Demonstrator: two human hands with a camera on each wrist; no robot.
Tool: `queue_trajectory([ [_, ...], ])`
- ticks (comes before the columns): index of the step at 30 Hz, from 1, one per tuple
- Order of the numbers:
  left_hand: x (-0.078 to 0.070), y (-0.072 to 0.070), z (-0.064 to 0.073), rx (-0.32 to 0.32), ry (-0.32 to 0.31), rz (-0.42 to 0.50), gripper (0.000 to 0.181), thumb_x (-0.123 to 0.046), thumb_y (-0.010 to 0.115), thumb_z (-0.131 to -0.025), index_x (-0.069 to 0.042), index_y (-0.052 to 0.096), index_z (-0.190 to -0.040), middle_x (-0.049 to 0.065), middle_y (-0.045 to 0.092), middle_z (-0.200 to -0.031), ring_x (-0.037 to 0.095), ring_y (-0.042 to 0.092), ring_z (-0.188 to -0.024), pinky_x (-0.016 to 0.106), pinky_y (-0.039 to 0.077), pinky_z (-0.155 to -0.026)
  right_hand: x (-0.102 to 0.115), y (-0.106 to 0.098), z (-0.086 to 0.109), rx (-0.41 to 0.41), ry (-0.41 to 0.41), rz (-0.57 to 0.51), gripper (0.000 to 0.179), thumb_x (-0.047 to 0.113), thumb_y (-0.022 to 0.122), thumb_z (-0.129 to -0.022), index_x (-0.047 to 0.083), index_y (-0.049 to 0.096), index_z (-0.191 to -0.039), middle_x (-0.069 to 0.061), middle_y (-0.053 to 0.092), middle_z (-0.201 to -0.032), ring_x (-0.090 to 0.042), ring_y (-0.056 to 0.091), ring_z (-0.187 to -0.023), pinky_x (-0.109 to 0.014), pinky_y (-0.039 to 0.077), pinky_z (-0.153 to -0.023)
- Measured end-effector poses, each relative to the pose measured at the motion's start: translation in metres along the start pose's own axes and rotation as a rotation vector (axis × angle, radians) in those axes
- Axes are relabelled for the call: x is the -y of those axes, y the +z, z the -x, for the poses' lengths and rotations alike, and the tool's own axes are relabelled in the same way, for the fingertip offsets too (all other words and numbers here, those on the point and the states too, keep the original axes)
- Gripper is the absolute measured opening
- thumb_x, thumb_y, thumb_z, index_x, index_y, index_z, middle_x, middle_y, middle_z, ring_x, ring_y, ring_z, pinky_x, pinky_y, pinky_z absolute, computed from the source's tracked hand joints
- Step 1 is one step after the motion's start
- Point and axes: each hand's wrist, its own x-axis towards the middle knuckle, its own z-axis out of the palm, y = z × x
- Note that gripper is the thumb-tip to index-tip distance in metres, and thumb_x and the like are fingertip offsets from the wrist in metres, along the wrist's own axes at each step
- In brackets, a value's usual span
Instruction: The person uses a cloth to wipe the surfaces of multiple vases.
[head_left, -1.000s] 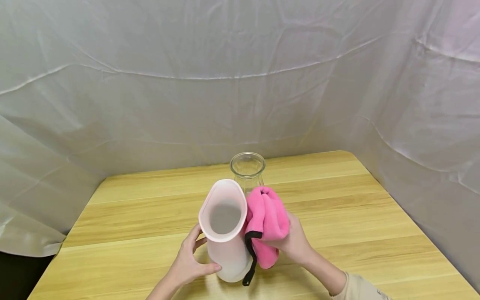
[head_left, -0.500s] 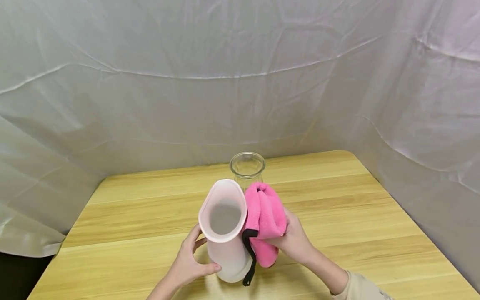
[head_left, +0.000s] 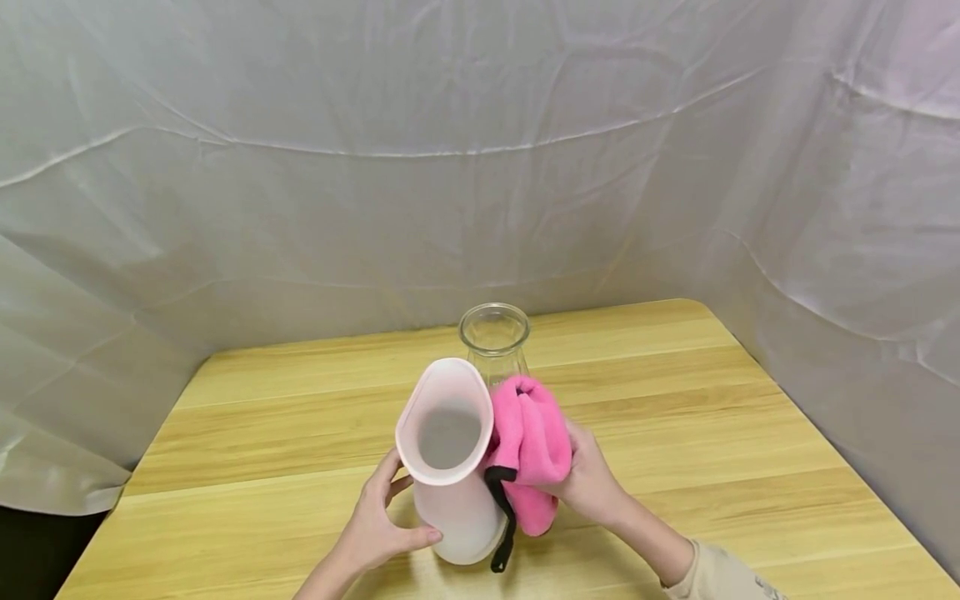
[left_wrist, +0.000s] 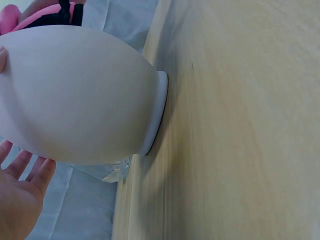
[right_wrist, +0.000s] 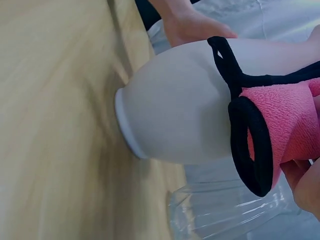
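Note:
A pale pink vase (head_left: pixel 459 518) with a flared mouth stands upright on the table. My left hand (head_left: pixel 378 523) holds it from the left, thumb on its near side and fingers round the far side. In the left wrist view the fingertips (left_wrist: pixel 46 172) lie against the rounded wall of the vase. My right hand (head_left: pixel 592 483) grips a bunched bright pink cloth (head_left: pixel 538 437) with black edging and a black hanging loop. The cloth is up against the vase's right side, and in the right wrist view its folded edge (right_wrist: pixel 251 145) overlaps the upper body.
Behind the vase and the cloth stands a clear glass vase (head_left: pixel 497 360), partly hidden by them. The wooden table (head_left: pixel 285 433) runs back to a grey fabric backdrop (head_left: pixel 420 217), which also hangs along both sides.
My right hand has shifted the cloth slightly left, then its top up and back down, along the vase's side. My left hand and the pink vase have stayed in place.

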Motion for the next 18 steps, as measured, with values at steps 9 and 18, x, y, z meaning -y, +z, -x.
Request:
queue_trajectory([
  [9, -0.001, 0.0, 0.0, 0.006, -0.007, 0.001, 0.098, -0.011, 0.084, -0.055, -0.01, 0.032, -0.139, 0.007, 0.042, -0.135, 0.011, 0.038, -0.123, 0.035, 0.047, -0.094, -0.019, 0.0, 0.015, -0.011, 0.084, 0.053, 0.032, -0.006, 0.066, -0.072, -0.002, 0.056, -0.103, -0.004, 0.062, -0.091, -0.007, 0.058, -0.084, -0.027, 0.054, -0.072],
  [18, -0.002, -0.001, -0.001, 0.011, -0.002, 0.006, 0.099, -0.012, 0.084, -0.055, -0.01, 0.032, -0.139, 0.008, 0.042, -0.135, 0.013, 0.038, -0.124, 0.038, 0.046, -0.094, -0.046, -0.001, 0.031, 0.047, 0.16, -0.046, 0.039, -0.003, 0.068, -0.074, -0.004, 0.055, -0.11, 0.002, 0.062, -0.098, -0.007, 0.058, -0.089, -0.026, 0.053, -0.078],
])
